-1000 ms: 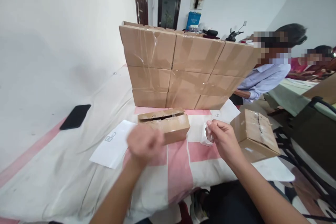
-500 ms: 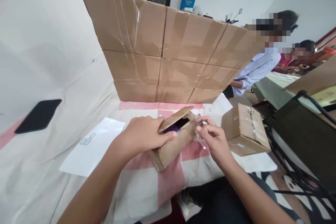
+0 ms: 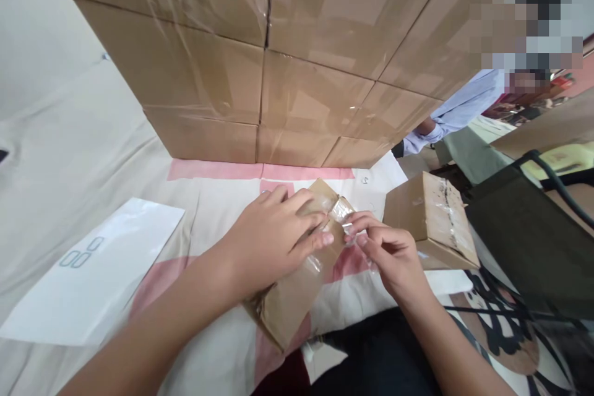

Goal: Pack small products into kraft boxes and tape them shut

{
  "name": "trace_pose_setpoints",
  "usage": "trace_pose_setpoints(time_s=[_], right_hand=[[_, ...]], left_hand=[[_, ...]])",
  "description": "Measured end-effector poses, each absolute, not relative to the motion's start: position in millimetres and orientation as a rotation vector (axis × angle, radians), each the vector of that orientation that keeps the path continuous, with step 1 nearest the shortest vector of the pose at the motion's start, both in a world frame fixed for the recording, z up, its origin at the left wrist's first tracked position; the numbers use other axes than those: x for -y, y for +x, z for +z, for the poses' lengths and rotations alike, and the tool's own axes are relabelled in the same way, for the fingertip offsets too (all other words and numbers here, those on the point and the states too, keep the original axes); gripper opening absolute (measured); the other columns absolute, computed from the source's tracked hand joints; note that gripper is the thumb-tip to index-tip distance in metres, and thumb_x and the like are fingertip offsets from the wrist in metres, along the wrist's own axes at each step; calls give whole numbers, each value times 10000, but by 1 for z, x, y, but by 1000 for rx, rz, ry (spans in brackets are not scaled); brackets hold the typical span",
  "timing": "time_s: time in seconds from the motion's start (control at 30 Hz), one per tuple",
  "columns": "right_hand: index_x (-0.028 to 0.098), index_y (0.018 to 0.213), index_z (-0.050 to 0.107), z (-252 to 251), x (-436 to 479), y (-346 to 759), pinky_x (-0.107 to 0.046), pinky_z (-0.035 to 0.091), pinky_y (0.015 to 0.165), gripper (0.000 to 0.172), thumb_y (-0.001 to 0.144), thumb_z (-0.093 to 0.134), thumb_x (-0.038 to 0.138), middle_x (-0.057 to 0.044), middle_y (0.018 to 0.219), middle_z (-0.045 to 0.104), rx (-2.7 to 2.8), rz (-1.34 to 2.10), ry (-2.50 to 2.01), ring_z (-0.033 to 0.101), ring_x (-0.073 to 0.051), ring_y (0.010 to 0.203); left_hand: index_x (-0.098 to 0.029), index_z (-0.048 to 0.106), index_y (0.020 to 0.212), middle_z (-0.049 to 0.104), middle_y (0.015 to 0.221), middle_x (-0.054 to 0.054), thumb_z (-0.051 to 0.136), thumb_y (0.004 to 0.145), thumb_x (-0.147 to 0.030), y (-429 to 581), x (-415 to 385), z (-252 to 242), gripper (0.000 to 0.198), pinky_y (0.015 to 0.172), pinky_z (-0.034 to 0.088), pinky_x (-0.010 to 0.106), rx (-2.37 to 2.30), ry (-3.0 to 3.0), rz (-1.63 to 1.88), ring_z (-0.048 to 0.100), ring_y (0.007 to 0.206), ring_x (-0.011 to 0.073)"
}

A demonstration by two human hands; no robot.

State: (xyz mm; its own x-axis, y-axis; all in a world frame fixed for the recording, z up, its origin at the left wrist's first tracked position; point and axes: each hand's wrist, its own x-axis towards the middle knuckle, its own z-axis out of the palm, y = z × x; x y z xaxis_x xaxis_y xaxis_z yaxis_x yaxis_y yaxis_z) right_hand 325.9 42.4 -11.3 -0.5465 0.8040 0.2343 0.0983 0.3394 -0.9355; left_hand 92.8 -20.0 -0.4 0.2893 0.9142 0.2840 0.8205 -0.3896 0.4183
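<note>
1. Nearest me, at the bottom edge, dark trousers fill the lap, and both forearms reach out over them onto the cloth.
2. Just beyond, a small cardboard box lies slantwise on the cloth. Its crumpled near end points toward me and its far end angles up to the right.
3. My view shows the left hand palm down on the top of this box, fingers stretched and spread, curled round nothing. I judge that the flat press holds the lid down and stops the box from sliding on the soft cloth.
4. At the far end of the box, the right hand pinches a strip of clear tape between thumb and forefinger, and the other fingers are loosely curled. The strip touches the box's far corner. A fingertip pinch suits such a thin film, I think, since a fuller grasp would crease it.
5. To the right, just beside the right hand but apart from it, sits a second box, closed, with a taped seam along its top. Well to the left, a white sheet lies flat.
6. As a surface, the cloth is cream with pink bands, and it is creased and yielding.
7. Farthest off, a wall of cartons stands on the cloth, taped and touching one another, and it hides most of the room. Past its right edge I see a co-worker's pale blue sleeve, a dark bag and a patterned floor.
</note>
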Motion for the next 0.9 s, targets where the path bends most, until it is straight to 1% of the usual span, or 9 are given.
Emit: trace_pose_setpoints(time_s=[0.1,0.17,0.23,0.3,0.4,0.53,0.63,0.77,0.9], right_hand=[[217,486,532,-12,-44,333,-449,477,883,442,902,676,253,-65,771,702,1821,1252,-825,614,-255,940],[217,483,535,-12,-46,337,-456,484,879,434,885,691,265,-68,786,703,1781,1218,-836,620,-259,928],[215,481,539,-13,-49,341,-460,484,880,426,869,702,279,-73,806,709,1758,1171,-845,627,-263,922],[212,480,533,-15,-51,344,-465,484,870,428,865,701,295,-80,833,718,1749,1144,-848,632,-267,909],[209,491,519,-15,-53,344,-457,481,825,426,874,684,294,-83,856,726,1757,1129,-830,634,-265,876],[207,512,529,-11,-53,343,-436,465,803,399,888,662,216,-77,859,731,1852,1017,-788,640,-254,853],[208,525,523,-7,-53,345,-410,459,754,397,902,646,189,-60,741,682,1898,937,-818,626,-231,766],[203,527,443,-7,-55,349,-362,444,673,435,913,643,192,-24,623,596,1841,1018,-870,589,-187,647],[202,530,375,-9,-55,349,-319,467,607,480,901,678,233,-19,613,619,1776,1146,-975,631,-172,602]], left_hand=[[-272,721,1167,661,1295,65,412,998,-557,100,23,-1,454,876,428,444,-1617,2413,814,554,1085,291],[-271,723,1167,672,1308,58,411,1009,-503,104,24,0,420,904,408,464,-1572,2438,901,547,1140,304],[-275,743,1077,700,1273,41,402,1016,-381,105,24,2,363,943,383,477,-1507,2449,978,555,1166,295],[-265,737,943,724,1219,27,387,1002,-288,105,23,4,355,938,375,472,-1449,2454,996,580,1150,280],[-241,678,849,737,1168,30,380,996,-269,103,22,5,334,906,376,452,-1417,2463,913,598,1141,272],[-239,659,919,730,1191,36,366,1007,-269,103,21,1,308,918,365,451,-1435,2463,839,592,1167,275],[-246,659,958,735,1188,30,366,1011,-268,103,20,-3,299,941,357,456,-1446,2448,848,590,1174,271],[-237,658,938,721,1229,33,369,1006,-258,102,17,-5,298,969,346,454,-1455,2462,852,592,1169,263],[-230,663,964,735,1184,37,382,1001,-251,98,15,-6,284,973,338,455,-1464,2451,876,610,1128,256]])
